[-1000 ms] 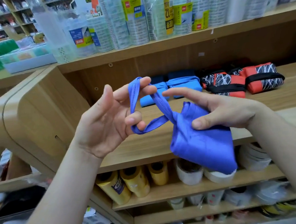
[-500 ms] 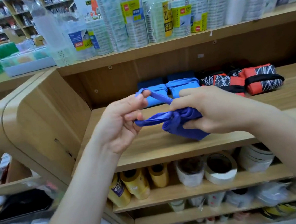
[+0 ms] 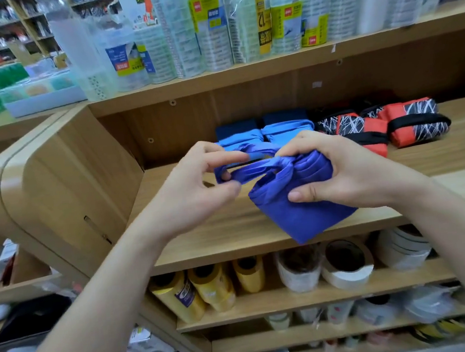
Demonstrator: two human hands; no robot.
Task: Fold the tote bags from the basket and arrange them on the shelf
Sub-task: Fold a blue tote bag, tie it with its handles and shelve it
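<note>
A folded purple-blue tote bag hangs in the air in front of the wooden shelf. My right hand grips its bundled body, thumb pressed on the front. My left hand pinches the bag's handle straps, which stretch sideways between the two hands and wrap round the bundle. At the back of the shelf lie two folded light-blue tote bags and two red, black and white patterned ones.
Packs of clear tape rolls crowd the upper shelf. Yellow rolls and white tape rolls fill the shelf below. The shelf unit's rounded wooden end panel stands on the left.
The bag, first hanging loose with its handles looped high, has been gathered into a bundle. My hands have come together and the straps now run sideways round it.
</note>
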